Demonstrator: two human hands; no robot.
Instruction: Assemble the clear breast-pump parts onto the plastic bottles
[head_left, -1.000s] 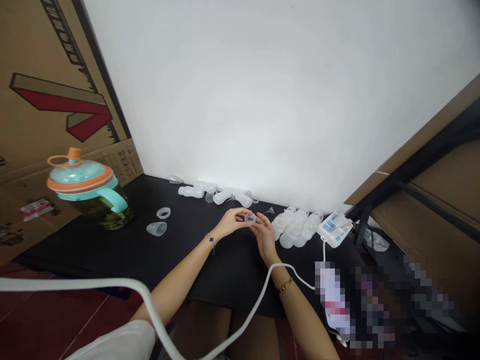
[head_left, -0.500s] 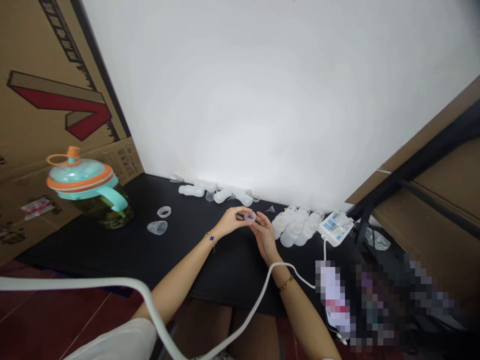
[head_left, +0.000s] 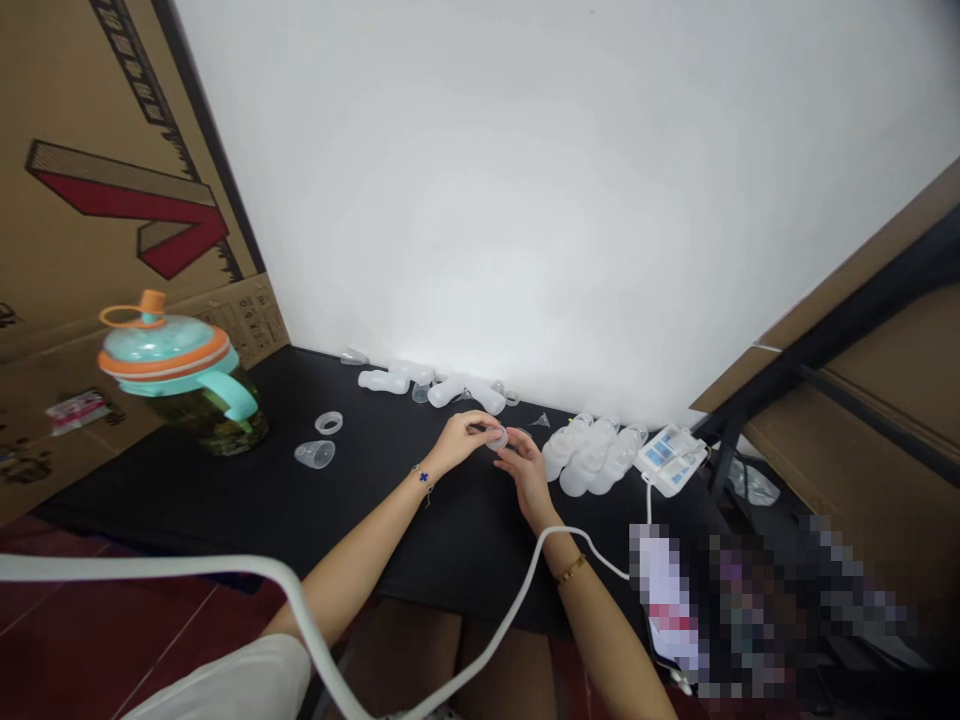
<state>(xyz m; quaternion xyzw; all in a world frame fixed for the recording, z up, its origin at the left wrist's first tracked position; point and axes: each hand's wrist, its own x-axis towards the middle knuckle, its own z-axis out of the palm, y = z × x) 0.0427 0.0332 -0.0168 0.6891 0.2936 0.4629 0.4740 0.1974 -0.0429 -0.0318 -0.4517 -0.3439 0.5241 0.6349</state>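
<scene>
Over the middle of the black table, my left hand (head_left: 466, 440) and my right hand (head_left: 528, 474) meet around a small translucent round bottle part (head_left: 497, 437). My left thumb and fingers pinch it from the left. The fingertips of my right hand press on its right side. Much of the part is hidden by the fingers, so its exact shape is unclear. To the left lie a whitish bottle collar ring (head_left: 328, 423) and a clear dome-shaped cap (head_left: 315, 455). Right of my hands, several white small bottles with clear caps (head_left: 591, 462) lie close together.
Several loose white bottles (head_left: 384, 382) and clear pieces lie along the white wall (head_left: 525, 200). A teal and orange lidded jug (head_left: 187, 385) stands left. At right are a white device (head_left: 670, 458) and a phone (head_left: 667, 590). A white cable (head_left: 270, 568) crosses in front of my arms.
My fingers have shifted on the round part and it has turned, so its open face shows less. The camera view has moved slightly. Other things lie as before.
</scene>
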